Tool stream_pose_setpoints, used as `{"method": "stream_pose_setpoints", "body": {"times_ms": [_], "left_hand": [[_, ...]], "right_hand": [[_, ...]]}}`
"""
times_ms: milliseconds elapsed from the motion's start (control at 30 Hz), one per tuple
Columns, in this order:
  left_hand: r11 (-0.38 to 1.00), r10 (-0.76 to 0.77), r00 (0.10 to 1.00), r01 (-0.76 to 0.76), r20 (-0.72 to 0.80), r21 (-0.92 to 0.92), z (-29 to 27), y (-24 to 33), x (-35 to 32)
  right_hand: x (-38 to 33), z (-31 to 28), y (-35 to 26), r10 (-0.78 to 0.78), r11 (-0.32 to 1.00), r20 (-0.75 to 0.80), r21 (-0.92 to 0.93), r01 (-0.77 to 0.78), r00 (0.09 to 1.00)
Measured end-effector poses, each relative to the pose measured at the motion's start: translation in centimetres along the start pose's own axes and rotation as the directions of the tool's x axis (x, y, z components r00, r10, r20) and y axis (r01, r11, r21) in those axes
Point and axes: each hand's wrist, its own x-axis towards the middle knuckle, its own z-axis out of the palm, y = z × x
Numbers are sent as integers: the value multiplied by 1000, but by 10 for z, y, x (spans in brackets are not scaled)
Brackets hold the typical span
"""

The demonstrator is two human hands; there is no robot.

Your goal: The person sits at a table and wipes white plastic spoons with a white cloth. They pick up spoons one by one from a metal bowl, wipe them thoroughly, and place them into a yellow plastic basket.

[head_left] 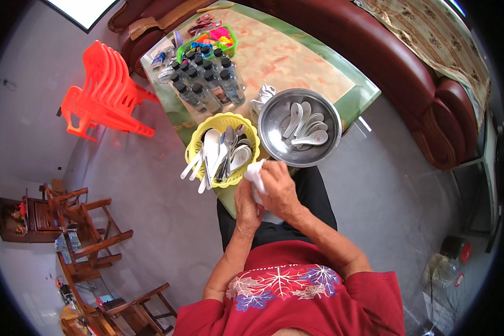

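Close to my lap, my right hand is closed on a white cloth. Just to its left, my left hand is closed against the cloth; whatever it grips is hidden by the fingers. Beyond my left hand stands a yellow basket filled with white ladles, metal spoons and white soup spoons. A steel basin to the right of the basket holds several white soup spoons. A crumpled white cloth lies between the basket and the basin.
Several clear bottles with black caps stand on the marbled table, with a green basket of colourful items behind them. Stacked red plastic chairs are at left, wooden chairs lower left. A dark red sofa curves along the right.
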Motion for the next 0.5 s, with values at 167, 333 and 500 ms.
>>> {"method": "stream_pose_setpoints", "body": {"times_ms": [167, 333, 500], "left_hand": [[993, -47, 982, 26, -184, -116, 26, 11, -18], [841, -324, 922, 383, 212, -383, -9, 10, -5], [887, -185, 939, 287, 291, -362, 7, -5, 1]], "right_hand": [[-45, -15, -22, 109, 953, 242, 249, -170, 964], [-34, -18, 12, 510, 600, 249, 583, -547, 824], [-1, -1, 13, 357, 880, 5, 334, -338, 934]]}}
